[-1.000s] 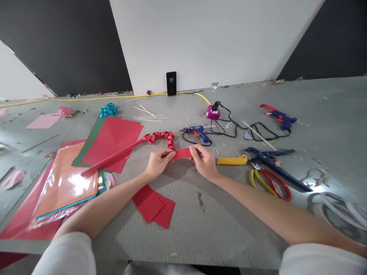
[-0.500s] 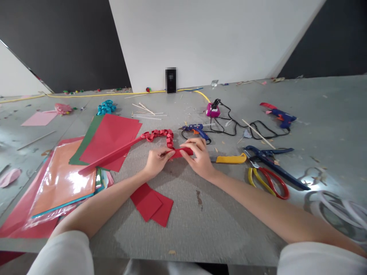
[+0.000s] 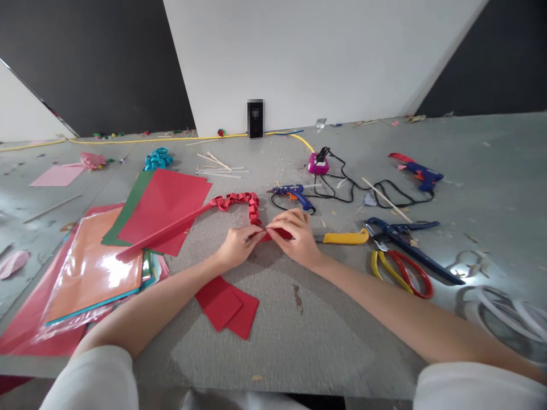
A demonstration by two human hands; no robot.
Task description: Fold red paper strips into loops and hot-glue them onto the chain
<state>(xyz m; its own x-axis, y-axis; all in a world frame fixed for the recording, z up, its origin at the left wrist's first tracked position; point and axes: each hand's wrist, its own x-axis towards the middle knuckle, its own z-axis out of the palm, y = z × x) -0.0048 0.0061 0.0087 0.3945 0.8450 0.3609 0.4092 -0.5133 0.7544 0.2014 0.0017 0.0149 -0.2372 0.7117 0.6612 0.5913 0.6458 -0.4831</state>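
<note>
Both hands pinch at a small red paper piece (image 3: 280, 232), mostly hidden by the fingers. My left hand (image 3: 240, 244) is closed, its thumb and index tips at the paper's left end. My right hand (image 3: 298, 236) grips the paper from the right, fingers bent. A red folded-paper chain (image 3: 236, 198) curls down to just above the fingertips, and its other end joins a long red paper strip (image 3: 164, 232). Nearer me, two red paper rectangles (image 3: 226, 304) overlap on the table.
A blue glue gun (image 3: 293, 192) lies beyond my right hand, near a yellow-handled knife (image 3: 345, 237). Scissors (image 3: 408, 273) and dark blue cutters (image 3: 414, 245) lie to the right. Red and green sheets (image 3: 164, 199) and a plastic-wrapped paper pack (image 3: 92, 262) lie left.
My left hand has moved slightly right, bringing both hands' fingertips together. Less of the red paper between them shows now. The tools and sheets on the table stay put.
</note>
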